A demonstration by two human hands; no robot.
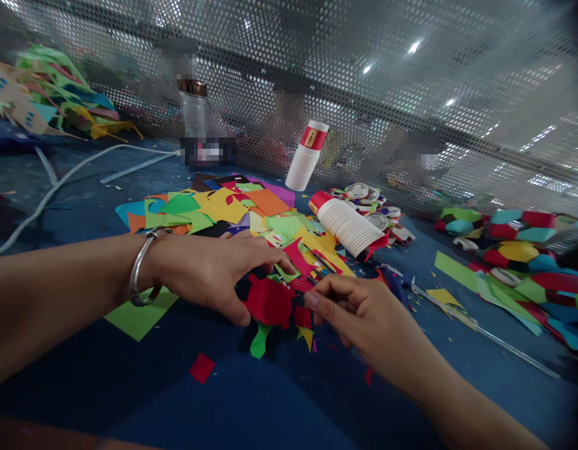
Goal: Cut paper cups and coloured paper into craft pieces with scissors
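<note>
My left hand (214,269), with a silver bangle at the wrist, spreads its thumb and fingers above and beside a red paper shape (270,303). A green paper piece (259,342) sticks out below that shape. On the other side, my right hand (349,306) is closed in a pinch, thumb against forefinger. Something thin and dark shows near its fingertips, but I cannot make out what it is. Small red and yellow scraps (305,337) lie between the hands. Just beyond my fingers spreads a pile of coloured paper (223,206).
A stack of paper cups (307,156) stands at the back, and another cup stack (349,222) lies on its side. Paper-covered pieces (527,256) are heaped at right, near a clear rod (495,340). A white cable (77,172) crosses the left. Perforated mesh (251,69) rises behind.
</note>
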